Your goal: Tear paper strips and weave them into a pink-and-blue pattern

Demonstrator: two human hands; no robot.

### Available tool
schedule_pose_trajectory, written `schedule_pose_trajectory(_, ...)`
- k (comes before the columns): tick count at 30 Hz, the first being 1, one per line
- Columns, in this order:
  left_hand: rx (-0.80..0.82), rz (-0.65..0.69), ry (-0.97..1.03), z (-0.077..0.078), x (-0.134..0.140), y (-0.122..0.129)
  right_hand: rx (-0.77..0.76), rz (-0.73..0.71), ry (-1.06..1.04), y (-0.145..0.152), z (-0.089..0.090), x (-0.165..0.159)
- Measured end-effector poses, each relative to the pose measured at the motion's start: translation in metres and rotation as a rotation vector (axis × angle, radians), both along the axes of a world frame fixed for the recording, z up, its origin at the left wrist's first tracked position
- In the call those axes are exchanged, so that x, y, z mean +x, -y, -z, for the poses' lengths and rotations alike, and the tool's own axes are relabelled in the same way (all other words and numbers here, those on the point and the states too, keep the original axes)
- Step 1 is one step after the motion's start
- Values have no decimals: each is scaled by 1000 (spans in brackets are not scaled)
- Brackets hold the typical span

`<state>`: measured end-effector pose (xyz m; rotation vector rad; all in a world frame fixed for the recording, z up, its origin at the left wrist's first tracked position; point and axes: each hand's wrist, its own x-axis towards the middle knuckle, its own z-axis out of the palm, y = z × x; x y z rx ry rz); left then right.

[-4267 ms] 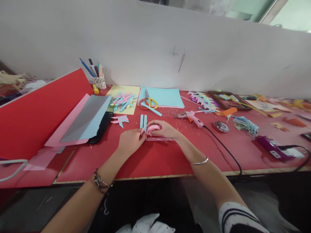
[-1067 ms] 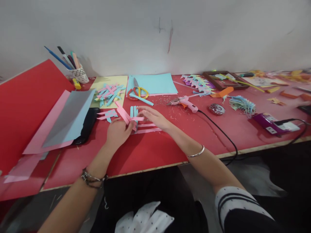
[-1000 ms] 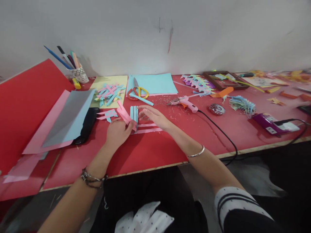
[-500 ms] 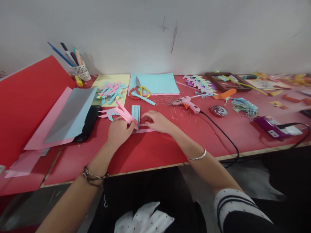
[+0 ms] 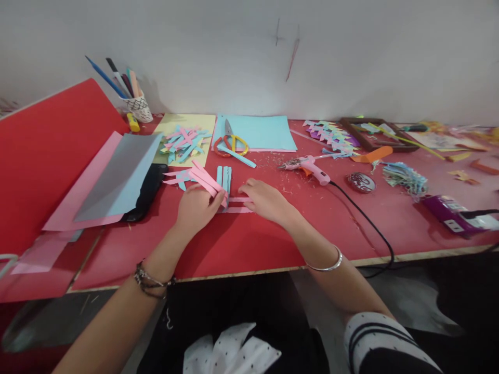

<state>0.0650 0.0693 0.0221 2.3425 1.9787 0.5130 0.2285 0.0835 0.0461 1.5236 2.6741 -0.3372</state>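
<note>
The left hand pinches slim pink paper strips; loosening could scatter them. The right hand: grip, I can't tell.

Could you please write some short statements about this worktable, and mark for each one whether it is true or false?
1. The left hand holds pink paper strips. True.
2. The glue gun has a green body. False: the body of the glue gun is pink.
3. The pens stand in a patterned cup. True.
4. The heap of cut strips lies on the light blue sheet. False: the heap of cut strips lies on the pale yellow sheet.
5. The right hand holds the scissors. False: the scissors lie apart from both hands.
</note>
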Motion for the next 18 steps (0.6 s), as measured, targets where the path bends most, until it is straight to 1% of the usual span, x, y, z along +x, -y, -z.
schedule_pose_trajectory(4,12,17,20,-2,0,1,18,5,-10,0,1,0)
schedule_pose_trajectory(11,49,58,9,3,-2,-1,51,-1,-44,-3,5,2)
schedule_pose_trajectory(18,11,67,-4,2,-3,-2,52,23,-30,-3,2,2)
